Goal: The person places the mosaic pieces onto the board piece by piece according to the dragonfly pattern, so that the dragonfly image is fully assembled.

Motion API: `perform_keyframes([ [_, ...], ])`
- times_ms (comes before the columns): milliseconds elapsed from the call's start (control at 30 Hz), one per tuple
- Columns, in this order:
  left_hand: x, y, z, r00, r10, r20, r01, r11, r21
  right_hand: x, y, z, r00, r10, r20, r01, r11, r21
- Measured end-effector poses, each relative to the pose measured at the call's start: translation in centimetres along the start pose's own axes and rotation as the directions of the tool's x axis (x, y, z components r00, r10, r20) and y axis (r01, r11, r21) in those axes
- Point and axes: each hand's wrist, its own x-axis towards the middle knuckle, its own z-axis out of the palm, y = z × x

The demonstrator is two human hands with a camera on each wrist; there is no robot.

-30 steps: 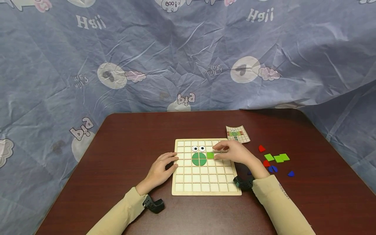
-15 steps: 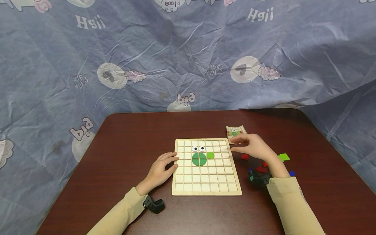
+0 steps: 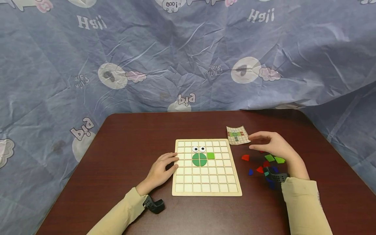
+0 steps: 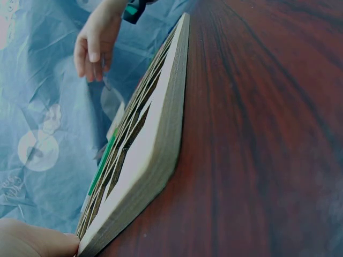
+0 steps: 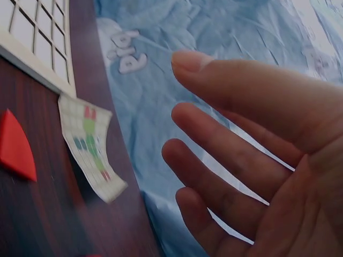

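A pale wooden grid board (image 3: 188, 187) lies on the table. Two round eye pieces (image 3: 198, 149), a dark green disc of quarter pieces (image 3: 199, 159) and a light green square (image 3: 210, 155) sit in its cells. My left hand (image 3: 160, 169) rests against the board's left edge; in the left wrist view, a fingertip (image 4: 48, 241) touches its rim. My right hand (image 3: 274, 143) hovers right of the pattern card (image 3: 238, 135), fingers loosely bent, thumb apart. Nothing is between those fingers (image 5: 214, 171) in the right wrist view.
Several loose pieces lie right of the board: a red piece (image 3: 245, 157), a blue piece (image 3: 250, 172) and light green squares (image 3: 269, 158). The right hand and wrist hide part of this group. A patterned cloth (image 3: 182, 65) hangs behind the dark table (image 3: 141, 130).
My right hand has moved away from the light green square on the board, rightward past the card to above the loose pieces. The left hand has stayed in place.
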Motion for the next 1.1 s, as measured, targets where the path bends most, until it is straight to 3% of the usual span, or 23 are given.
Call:
perform_keyframes([
  [200, 0.0, 0.0, 0.0, 1.000, -0.005, 0.004, 0.005, 1.000, 0.000, -1.0, 1.6, -1.4, 1.000, 0.001, -0.015, 0.000, 0.999, 0.052],
  [567, 0.1, 0.1, 0.0, 1.000, -0.004, 0.002, 0.004, 1.000, 0.011, -2.7, 5.2, -2.6, 0.997, 0.049, 0.061, -0.058, 0.988, 0.141],
  [867, 0.0, 0.1, -0.1, 1.000, -0.013, 0.006, 0.013, 1.000, 0.006, -3.4, 7.3, -2.9, 0.997, 0.078, 0.012, -0.078, 0.996, 0.039],
  [1100, 0.0, 0.1, -0.1, 1.000, -0.004, 0.003, 0.004, 1.000, 0.007, -3.6, 8.3, -2.6, 0.992, 0.098, 0.082, -0.107, 0.988, 0.113],
])
